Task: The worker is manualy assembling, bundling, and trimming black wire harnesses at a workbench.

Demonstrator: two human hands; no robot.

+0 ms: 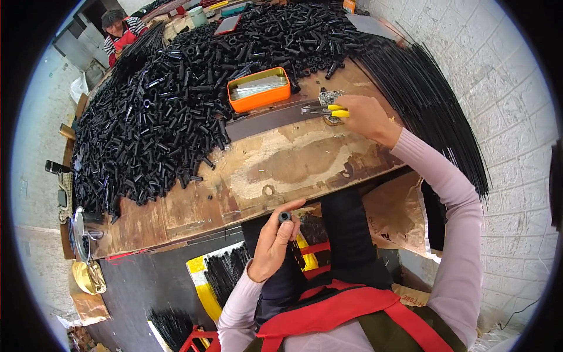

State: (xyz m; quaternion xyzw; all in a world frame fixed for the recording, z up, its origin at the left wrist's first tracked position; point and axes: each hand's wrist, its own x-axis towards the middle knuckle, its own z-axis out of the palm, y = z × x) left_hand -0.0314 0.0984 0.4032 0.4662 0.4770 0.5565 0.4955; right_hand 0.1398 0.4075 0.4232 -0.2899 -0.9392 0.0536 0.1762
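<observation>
My left hand [267, 249] is above my lap, just off the table's front edge. Thumb and fingers close round a short black tubular piece [285, 217], its round hole facing up. The index finger points out to the right, past the piece. Over the table at the right, my right hand [368, 118] grips pliers with yellow handles [338, 111]. Their metal jaws point left and stand slightly apart. Under the pliers is a small clear tray [332, 97] of tiny metal bits, partly covered by the hand and tool. Whether the jaws hold anything is too small to tell.
A big heap of black tubular pieces [158, 117] covers the table's left and back. An orange box [264, 101] holds thin metal strips. Long black rods [422, 100] lie along the right edge by the wall. Another person [120, 35] sits at the far left.
</observation>
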